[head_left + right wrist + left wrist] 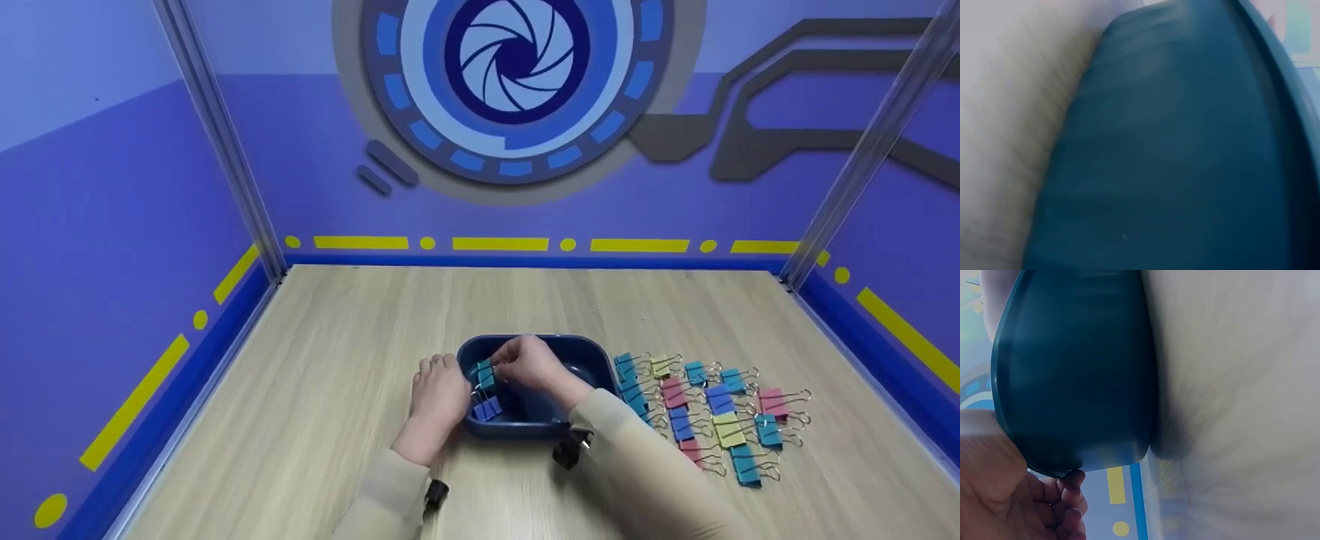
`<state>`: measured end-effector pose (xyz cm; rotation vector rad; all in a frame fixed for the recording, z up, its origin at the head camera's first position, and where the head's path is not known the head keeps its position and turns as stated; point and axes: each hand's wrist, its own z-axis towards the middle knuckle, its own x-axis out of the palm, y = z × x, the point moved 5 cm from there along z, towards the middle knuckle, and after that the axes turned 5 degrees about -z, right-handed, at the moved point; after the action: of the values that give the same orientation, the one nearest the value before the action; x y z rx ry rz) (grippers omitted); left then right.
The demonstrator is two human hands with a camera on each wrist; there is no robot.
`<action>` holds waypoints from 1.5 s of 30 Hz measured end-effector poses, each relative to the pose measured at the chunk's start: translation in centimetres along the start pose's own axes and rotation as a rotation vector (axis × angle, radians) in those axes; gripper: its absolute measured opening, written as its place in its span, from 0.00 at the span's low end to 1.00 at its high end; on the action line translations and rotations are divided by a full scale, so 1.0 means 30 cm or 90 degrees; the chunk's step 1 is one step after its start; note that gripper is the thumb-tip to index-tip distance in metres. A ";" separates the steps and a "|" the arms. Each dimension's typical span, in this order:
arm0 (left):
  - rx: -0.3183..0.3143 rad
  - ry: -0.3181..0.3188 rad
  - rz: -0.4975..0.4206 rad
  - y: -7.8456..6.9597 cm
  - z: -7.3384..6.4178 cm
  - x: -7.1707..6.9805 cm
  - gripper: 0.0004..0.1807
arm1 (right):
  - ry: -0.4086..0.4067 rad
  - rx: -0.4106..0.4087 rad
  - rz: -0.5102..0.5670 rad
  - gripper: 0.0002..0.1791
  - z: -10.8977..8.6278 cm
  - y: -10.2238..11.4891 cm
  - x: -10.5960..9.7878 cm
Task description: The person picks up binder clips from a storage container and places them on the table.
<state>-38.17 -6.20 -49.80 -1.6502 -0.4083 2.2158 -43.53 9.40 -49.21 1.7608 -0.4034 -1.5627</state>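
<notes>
A dark blue plastic bin point(517, 429) sits on the table. My left hand point(441, 391) holds its left rim, and in the left wrist view the curled fingers point(1074, 495) are at the bin's corner. My right hand point(531, 364) reaches over the bin and pinches a teal binder clip point(486, 375) near its left wall. Below that clip, a blue binder clip point(487, 409) lies in the bin's near left corner. The right wrist view is filled by the bin's outer wall point(1168, 146), which hides the right hand's fingers there.
Right of the bin, several binder clips lie in rough columns on the wooden table point(360, 315), among them a pink clip point(772, 403), a yellow clip point(728, 430) and a teal clip point(746, 466). Blue printed panels point(300, 165) enclose the table at the back and sides.
</notes>
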 end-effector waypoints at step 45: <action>-0.003 -0.012 -0.004 -0.003 -0.004 -0.004 0.13 | -0.056 0.039 0.050 0.14 -0.423 -0.153 -0.402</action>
<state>-38.02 -6.18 -49.69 -1.6304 -0.4233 2.2291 -35.07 24.51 -43.87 1.7053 -0.5624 -1.5921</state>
